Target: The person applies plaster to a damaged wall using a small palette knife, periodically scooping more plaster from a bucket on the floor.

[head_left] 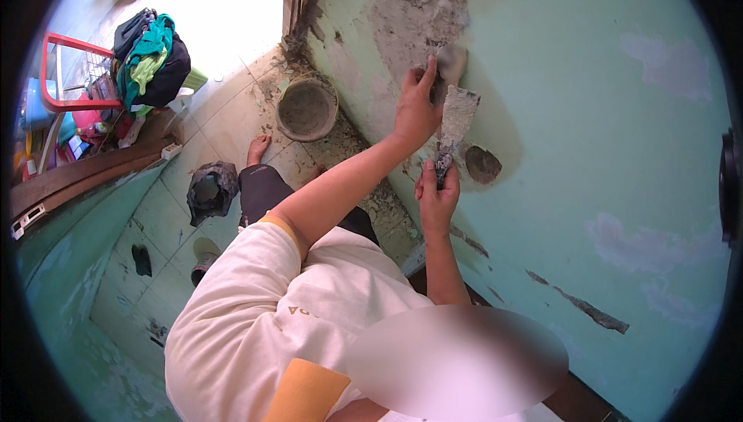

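Sitting on the tiled floor [226,112] in the head view: round bucket [335,104], grey mortar-like mix [306,112] inside. Crumpled black bag [224,178] nearby, mouth open, contents unclear. Right hand [439,199] closed around the dark handle of a scraper [462,108], flat flared blade upward, coated in gritty grey, close to the wall [604,151]. Left hand [418,108] raised, forearm extended, fingers bent beside the blade; its grip can't be told. Wall smooth green, rough grey patch [422,8] above.
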Available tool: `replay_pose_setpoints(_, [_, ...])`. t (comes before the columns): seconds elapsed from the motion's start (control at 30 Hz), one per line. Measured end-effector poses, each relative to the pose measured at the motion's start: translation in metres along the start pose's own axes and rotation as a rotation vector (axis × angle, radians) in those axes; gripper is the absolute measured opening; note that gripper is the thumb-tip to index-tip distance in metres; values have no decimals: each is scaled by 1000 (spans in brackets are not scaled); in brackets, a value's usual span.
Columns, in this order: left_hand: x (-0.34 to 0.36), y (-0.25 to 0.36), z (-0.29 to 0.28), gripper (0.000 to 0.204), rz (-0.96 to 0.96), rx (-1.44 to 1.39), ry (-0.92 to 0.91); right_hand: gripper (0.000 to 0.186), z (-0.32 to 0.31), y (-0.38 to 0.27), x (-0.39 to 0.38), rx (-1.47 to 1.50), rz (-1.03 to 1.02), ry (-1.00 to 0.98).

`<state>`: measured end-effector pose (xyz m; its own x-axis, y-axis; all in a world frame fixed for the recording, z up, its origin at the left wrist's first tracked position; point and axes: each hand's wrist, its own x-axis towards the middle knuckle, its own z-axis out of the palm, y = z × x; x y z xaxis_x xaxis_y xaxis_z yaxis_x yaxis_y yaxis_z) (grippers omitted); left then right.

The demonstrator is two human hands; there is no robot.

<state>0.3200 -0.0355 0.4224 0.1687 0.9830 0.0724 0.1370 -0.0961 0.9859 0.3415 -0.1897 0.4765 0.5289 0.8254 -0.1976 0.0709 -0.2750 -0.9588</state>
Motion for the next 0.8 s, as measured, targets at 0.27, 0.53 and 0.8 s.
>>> replay_pose_setpoints(0.27, [0,0,2,87,40,12,41,15,0,-3,-5,-13,19,29])
replay_pose_setpoints(0.53, [34,30,-20,81,-8,-5,53,17,-2,-3,-6,4,36,27])
replay_pose_setpoints(0.8, [35,40,-25,82,-19,3,32,18,2,-4,-2,13,41,2])
